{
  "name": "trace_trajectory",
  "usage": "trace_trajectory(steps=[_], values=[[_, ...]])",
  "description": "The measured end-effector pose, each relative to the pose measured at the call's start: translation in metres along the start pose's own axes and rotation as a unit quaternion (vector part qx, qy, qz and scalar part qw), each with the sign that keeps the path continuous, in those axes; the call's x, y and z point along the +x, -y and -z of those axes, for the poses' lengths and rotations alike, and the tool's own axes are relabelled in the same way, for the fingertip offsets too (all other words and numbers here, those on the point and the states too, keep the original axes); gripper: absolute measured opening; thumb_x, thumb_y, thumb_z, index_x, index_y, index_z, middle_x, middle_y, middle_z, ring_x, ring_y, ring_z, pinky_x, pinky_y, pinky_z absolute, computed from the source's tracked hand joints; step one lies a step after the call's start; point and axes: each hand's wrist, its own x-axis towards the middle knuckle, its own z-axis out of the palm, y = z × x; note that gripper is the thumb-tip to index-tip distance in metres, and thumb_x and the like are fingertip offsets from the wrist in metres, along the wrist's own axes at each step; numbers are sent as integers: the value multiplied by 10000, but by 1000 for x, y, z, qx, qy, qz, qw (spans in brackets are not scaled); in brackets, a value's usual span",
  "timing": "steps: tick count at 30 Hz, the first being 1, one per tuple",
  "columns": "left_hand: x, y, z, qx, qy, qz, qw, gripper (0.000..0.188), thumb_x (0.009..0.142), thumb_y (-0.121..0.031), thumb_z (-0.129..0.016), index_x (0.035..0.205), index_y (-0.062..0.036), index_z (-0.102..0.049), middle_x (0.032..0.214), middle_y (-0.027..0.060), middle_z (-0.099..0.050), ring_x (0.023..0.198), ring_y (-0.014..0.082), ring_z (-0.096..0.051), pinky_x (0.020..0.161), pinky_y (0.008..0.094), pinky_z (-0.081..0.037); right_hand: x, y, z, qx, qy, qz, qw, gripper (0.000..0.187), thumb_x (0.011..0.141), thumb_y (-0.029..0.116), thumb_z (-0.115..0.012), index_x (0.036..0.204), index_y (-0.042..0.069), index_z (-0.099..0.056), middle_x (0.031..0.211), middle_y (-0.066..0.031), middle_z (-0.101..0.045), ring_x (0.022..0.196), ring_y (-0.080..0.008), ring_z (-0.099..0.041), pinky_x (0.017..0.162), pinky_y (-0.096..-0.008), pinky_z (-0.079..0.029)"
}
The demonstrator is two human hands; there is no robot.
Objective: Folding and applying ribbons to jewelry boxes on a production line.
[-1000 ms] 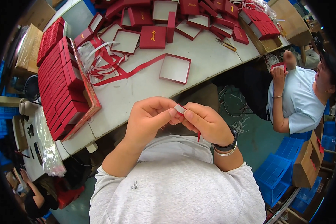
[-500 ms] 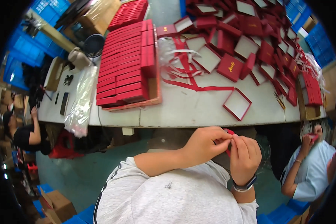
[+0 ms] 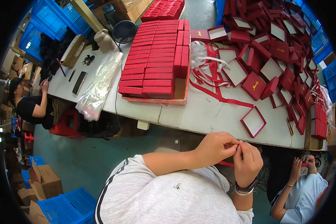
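Note:
Just off the near edge of the table, my left hand and my right hand meet, fingertips pinched together. A strip of red ribbon shows below the left fingers and runs toward my right hand. The part between the fingertips is mostly covered. On the table beyond my hands lies an open red box half with a white inside. A long red ribbon trails toward it from a tangle of red and white ribbons.
A carton tray packed with closed red boxes stands left of the ribbons. Loose red boxes pile up at the far right, near tweezers. Clear plastic bags lie leftward. Co-workers sit at left and right.
My view has turned, so the table and boxes sit further right and tilted. My hands remain pinched together; the red ribbon that showed at the fingertips now shows below them.

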Motion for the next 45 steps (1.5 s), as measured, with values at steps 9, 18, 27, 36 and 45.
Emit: trace_trajectory(steps=[9,18,27,36,45], values=[[-1,1,4,-51,-9,33,998,150,802,-125,-627,894,-14,-668,775,86,-642,674,117,-599,614,248,-478,-4,-3,-7,132,-10,-122,984,177,690,-51,-635,863,-15,-642,780,-122,-653,665,-220,-627,606,-295,-495],[2,8,-1,-306,22,130,943,111,829,-63,-582,871,38,-599,746,38,-619,692,76,-577,635,220,-476,-26,-30,-13,509,-115,-379,764,89,863,30,-546,899,-32,-598,740,-67,-620,608,-119,-574,567,-219,-464],[18,16,32,-319,-90,72,941,42,817,-23,-571,837,12,-580,717,77,-607,649,136,-570,637,258,-464,-65,-109,6,643,-299,-457,538,121,872,118,-562,935,16,-577,768,-36,-566,682,-126,-488,603,-257,-400],[28,21,44,-314,-119,59,940,62,843,-36,-522,859,1,-568,723,72,-606,642,146,-575,622,260,-462,-101,-137,35,659,-406,-444,452,57,859,120,-561,832,70,-567,732,-4,-551,645,-110,-464,592,-245,-397],[36,15,55,-312,-106,27,944,64,840,-27,-519,862,15,-563,734,75,-596,653,143,-567,626,252,-458,-277,-205,102,536,-562,-490,396,62,848,122,-539,808,76,-547,695,5,-521,601,-90,-451,530,-222,-374]])
